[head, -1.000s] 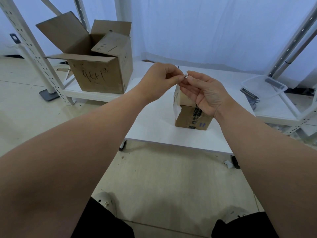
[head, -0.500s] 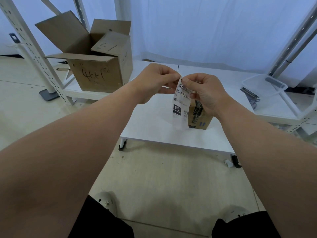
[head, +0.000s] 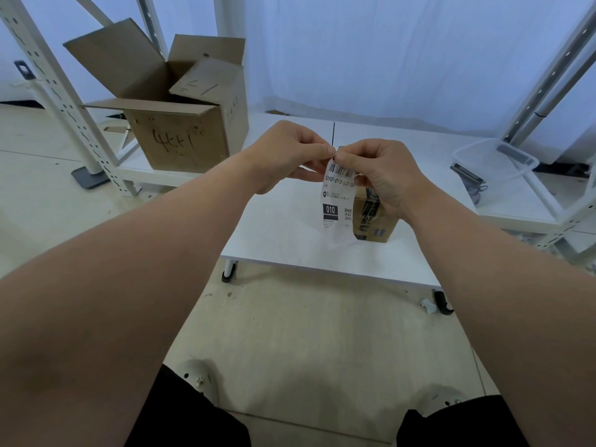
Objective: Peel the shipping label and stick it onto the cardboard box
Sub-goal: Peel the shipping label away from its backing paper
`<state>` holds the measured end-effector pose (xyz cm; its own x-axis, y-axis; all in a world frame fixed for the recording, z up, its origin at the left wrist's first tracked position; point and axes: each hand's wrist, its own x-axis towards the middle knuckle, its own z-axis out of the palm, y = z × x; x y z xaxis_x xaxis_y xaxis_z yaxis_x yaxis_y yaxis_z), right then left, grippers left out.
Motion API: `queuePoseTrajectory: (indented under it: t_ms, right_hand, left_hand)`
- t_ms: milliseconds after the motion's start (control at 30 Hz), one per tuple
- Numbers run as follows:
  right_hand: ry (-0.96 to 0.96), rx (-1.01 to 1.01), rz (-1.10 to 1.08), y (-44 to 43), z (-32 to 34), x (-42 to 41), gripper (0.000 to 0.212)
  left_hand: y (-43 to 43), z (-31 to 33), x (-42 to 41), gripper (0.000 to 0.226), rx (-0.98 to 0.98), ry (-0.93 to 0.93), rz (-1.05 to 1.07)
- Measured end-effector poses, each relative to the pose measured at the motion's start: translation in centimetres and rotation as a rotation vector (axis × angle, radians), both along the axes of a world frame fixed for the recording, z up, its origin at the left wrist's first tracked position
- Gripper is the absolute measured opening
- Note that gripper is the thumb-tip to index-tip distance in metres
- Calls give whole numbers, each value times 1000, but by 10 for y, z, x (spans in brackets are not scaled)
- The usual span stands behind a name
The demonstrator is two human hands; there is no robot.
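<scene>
A white shipping label (head: 336, 198) with a barcode, the text "010-010" and a black "010" square hangs in the air with its printed side toward me. My left hand (head: 287, 154) and my right hand (head: 382, 172) both pinch its top edge, fingertips meeting. Behind and below the label a small cardboard box (head: 375, 219) with dark print stands on the low white table (head: 277, 233). My right hand and the label hide much of the box.
A big open cardboard box (head: 180, 124) with handwriting stands at the table's far left. White metal rack posts (head: 54, 91) rise at left and right. A clear plastic tub (head: 496, 159) rests on the right shelf. White curtain behind, pale floor in front.
The label was edge-on between my fingertips a second ago. It has since turned and unfolded, hanging flat with its print facing me. Both hands have lowered slightly.
</scene>
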<state>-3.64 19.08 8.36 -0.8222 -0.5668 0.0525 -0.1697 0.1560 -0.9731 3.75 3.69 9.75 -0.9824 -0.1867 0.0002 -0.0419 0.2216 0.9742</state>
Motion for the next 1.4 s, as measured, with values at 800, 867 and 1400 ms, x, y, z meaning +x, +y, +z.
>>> queuePoseTrajectory:
  t_ms: [800, 867, 1400]
  right_hand:
    - [91, -55, -6, 1, 3, -1, 14]
    - [93, -60, -9, 0, 3, -1, 14]
    - [-160, -261, 8, 2, 3, 0, 8]
  left_hand:
    - [-5, -4, 0, 15, 23, -26, -61]
    - [-4, -4, 0, 14, 16, -24, -55]
    - [4, 2, 1, 24, -203, 155, 30]
